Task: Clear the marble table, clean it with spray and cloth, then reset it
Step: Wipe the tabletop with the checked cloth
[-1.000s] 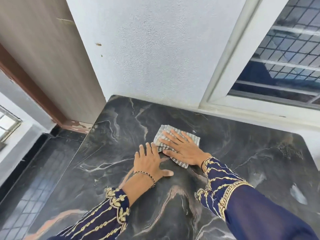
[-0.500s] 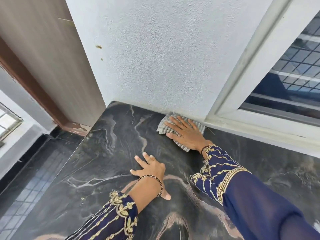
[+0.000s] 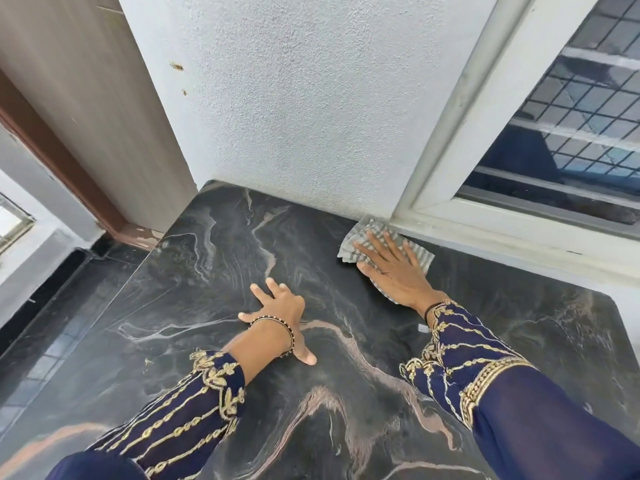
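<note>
Marble table [image 3: 207, 289], right hand [image 3: 391, 268] pressing striped cloth [image 3: 425, 259], left hand [image 3: 280, 306] flat

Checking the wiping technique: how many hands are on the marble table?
2. The right hand presses the striped cloth flat at the far edge by the window frame; the left hand rests on the bare marble table.

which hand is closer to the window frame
Right. The right hand presses the striped cloth right at the window frame's lower corner; the left hand rests flat on the marble table, nearer the person and well clear of the frame.
</note>
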Tool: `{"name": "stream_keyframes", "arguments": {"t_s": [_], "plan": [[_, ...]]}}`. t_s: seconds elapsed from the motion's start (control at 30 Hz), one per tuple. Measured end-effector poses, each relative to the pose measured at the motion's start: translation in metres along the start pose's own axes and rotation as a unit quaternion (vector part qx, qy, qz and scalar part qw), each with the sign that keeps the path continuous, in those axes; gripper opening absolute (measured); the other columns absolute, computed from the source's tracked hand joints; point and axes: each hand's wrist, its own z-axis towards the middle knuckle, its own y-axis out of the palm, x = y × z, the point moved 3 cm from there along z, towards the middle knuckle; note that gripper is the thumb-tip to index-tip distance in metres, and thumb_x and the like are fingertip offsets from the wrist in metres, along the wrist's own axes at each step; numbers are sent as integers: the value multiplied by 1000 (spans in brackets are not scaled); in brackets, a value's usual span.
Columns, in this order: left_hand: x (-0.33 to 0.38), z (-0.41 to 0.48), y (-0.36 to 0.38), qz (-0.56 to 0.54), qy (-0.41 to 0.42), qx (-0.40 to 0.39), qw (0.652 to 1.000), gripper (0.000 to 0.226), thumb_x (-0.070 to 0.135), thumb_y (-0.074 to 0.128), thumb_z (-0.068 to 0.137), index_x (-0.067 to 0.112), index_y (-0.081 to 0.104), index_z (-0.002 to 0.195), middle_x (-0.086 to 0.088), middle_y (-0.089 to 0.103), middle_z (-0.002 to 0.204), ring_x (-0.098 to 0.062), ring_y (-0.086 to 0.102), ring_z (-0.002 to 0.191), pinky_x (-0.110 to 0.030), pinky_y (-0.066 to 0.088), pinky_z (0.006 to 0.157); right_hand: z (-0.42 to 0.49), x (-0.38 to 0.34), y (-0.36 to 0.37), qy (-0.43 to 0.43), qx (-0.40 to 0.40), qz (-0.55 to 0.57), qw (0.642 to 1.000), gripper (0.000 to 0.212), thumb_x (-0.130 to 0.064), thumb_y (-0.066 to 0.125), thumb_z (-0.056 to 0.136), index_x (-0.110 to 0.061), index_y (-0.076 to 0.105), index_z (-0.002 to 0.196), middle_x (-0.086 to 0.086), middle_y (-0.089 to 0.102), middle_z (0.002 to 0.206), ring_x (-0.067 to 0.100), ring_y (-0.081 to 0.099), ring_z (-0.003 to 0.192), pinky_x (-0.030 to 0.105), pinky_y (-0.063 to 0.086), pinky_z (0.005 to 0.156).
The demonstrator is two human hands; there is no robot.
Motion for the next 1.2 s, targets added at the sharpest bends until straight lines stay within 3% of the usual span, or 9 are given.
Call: {"name": "stream_keyframes", "arguments": {"t_s": [0.17, 0.23, 0.33, 0.4, 0.47, 0.57, 0.7, 0.93, 1.2], "plan": [[-5, -3, 6, -29, 8, 33, 999, 146, 56, 87, 50, -3, -3, 149, -26, -12, 157, -56, -10, 141, -75, 25, 102, -54, -34, 25, -30, 9, -12, 999, 54, -68, 13, 100, -59, 2, 152, -26, -16, 162, 7, -25, 151, 43, -21, 121], [-8, -8, 15, -61, 22, 70, 995, 139, 56, 87, 50, 1, 7, 150, -20, -4, 159, -46, -6, 145, -72, 24, 105, -81, -51, 35, -35, 14, -15, 999, 54, -67, 14, 101, -59, 2, 152, -26, -16, 163, 7, -25, 151, 42, -22, 121], [-16, -25, 43, -96, 87, 174, 976, 94, 54, 75, 70, 8, 34, 141, -15, 18, 155, -33, 9, 146, -59, 22, 112, -122, -75, 53, -49, 15, -10, 999, 53, -67, 15, 101, -59, 2, 152, -25, -14, 164, 6, -25, 151, 43, -19, 122], [-18, -51, 70, -103, 132, 232, 958, 66, 36, 63, 87, 9, 37, 140, -13, 27, 152, -31, 17, 144, -50, 20, 116, -154, -95, 66, -62, 14, -8, 998, 53, -66, 16, 102, -59, 4, 152, -24, -11, 165, 6, -23, 151, 43, -18, 122], [-19, -84, 96, -136, 161, 235, 949, 52, 14, 53, 90, 4, 37, 139, -15, 32, 150, -32, 19, 145, -47, 14, 119, -189, -115, 81, -77, 19, -18, 997, 52, -66, 17, 102, -60, 5, 152, -23, -8, 166, 8, -21, 152, 44, -16, 123], [-24, -131, 117, -139, 178, 256, 940, 39, 3, 44, 90, -2, 46, 129, -19, 46, 135, -33, 35, 136, -43, 19, 115, -236, -143, 101, -90, 25, -46, 995, 53, -65, 17, 101, -57, 8, 153, -20, -3, 167, 11, -17, 154, 42, -17, 121], [-39, -177, 141, -128, 183, 277, 935, 40, -8, 41, 83, -4, 53, 120, -19, 54, 122, -33, 45, 122, -40, 26, 110, -301, -179, 130, -127, 28, -55, 990, 55, -67, 8, 100, -55, 10, 153, -17, 4, 168, 16, -7, 156, 49, -5, 123], [-41, -206, 174, -134, 175, 243, 945, 44, -7, 42, 81, -1, 56, 123, -18, 57, 126, -38, 42, 128, -42, 27, 110, -394, -193, 162, -185, 37, -86, 978, 54, -58, 27, 106, -49, 12, 157, -14, 2, 169, 18, -4, 157, 55, 9, 125], [-2, -207, 173, -78, 218, 210, 950, 40, 0, 44, 86, 6, 56, 123, -12, 60, 123, -31, 52, 119, -38, 31, 108, -408, -161, 151, -189, 7, -81, 979, 53, -55, 26, 107, -46, 12, 158, -16, 2, 169, 12, -7, 156, 47, 5, 124]]}}
